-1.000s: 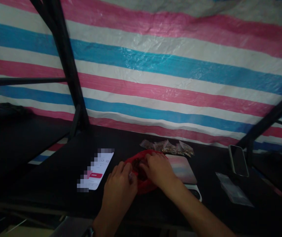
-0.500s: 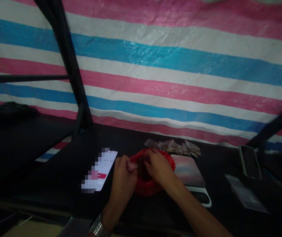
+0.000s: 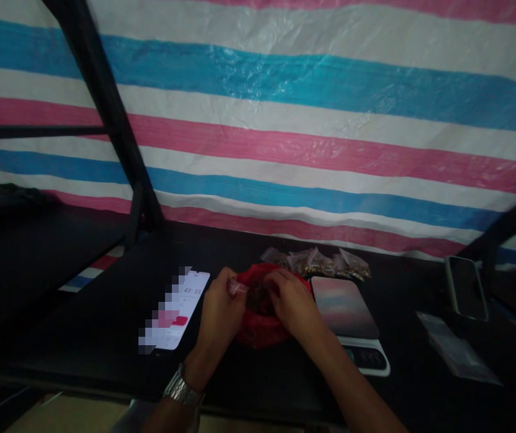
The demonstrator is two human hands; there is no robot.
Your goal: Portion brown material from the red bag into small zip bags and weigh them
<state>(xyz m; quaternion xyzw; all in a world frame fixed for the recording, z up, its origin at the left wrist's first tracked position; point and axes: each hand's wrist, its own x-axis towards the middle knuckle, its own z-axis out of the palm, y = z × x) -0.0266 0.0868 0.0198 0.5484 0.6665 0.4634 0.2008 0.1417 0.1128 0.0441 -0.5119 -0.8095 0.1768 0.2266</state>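
Note:
My left hand (image 3: 222, 310), with a metal-band watch on its wrist, pinches a small clear plastic bag (image 3: 239, 288) at the left rim of a red plastic bag (image 3: 262, 338). Dark, loose bits (image 3: 258, 302) lie inside the open red bag; I cannot make out what they are. Over its right side, my right hand (image 3: 293, 304) reaches in with curled fingers close to the bits. Its fingertips are partly hidden. Just right of the red bag is a digital scale (image 3: 346, 310) with a grey plate.
Behind the scale, several filled small bags (image 3: 323, 263) lie in a row. A lit phone (image 3: 183, 310) rests at left. Flat clear bags (image 3: 459, 349) and a dark-screened phone (image 3: 466, 288) are at right. A striped plastic sheet (image 3: 285, 114) and black frame post (image 3: 109, 114) stand behind.
The camera view has shifted a little, so the table things appear moved slightly. Both hands stay at the red bag, the left still pinching the small plastic bag.

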